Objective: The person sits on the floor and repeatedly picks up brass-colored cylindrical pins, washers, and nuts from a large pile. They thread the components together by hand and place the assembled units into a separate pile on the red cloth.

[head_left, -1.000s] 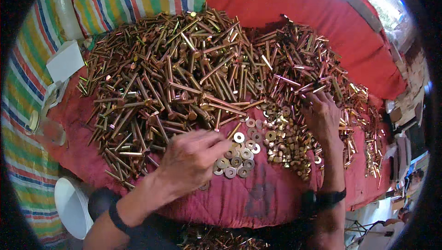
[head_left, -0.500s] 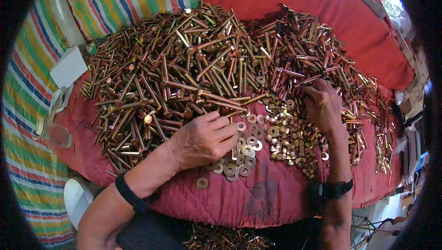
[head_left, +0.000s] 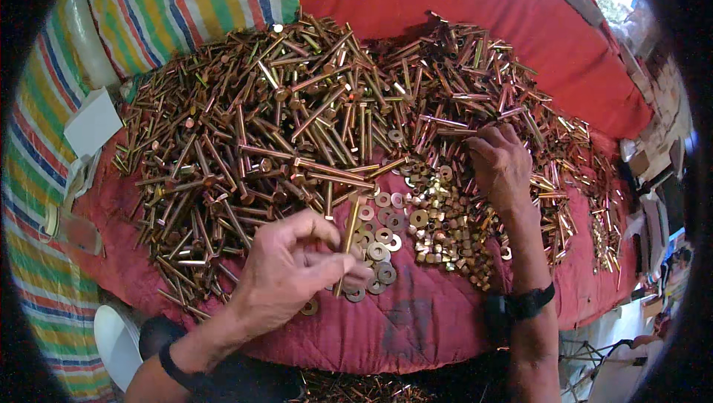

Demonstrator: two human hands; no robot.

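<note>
My left hand [head_left: 286,273] is raised over the front of the cloth, thumb and fingers closed on a long brass-coloured bolt [head_left: 352,226] held nearly upright. Behind it lie flat ring washers [head_left: 378,251] in a loose group. Just right of them is a heap of small gold-coloured nuts [head_left: 445,236]. My right hand [head_left: 503,169] rests at the near side of a pile of slim metal pieces [head_left: 475,69], its fingers curled down into them. Whatever its fingertips grip is hidden. A large heap of hex-head bolts [head_left: 245,135] fills the left and middle.
Everything lies on a red quilted cloth [head_left: 416,343]. A striped sheet [head_left: 178,2] rises along the left and back. White card [head_left: 93,122], a clear jar [head_left: 78,232] and a white round object [head_left: 117,340] stand at the left. More bolts show below the front edge.
My left hand has drawn back toward me from the washers and lifted, now showing a bolt in its fingers. My right hand stays at the slim pieces. The whole view has shifted slightly.
</note>
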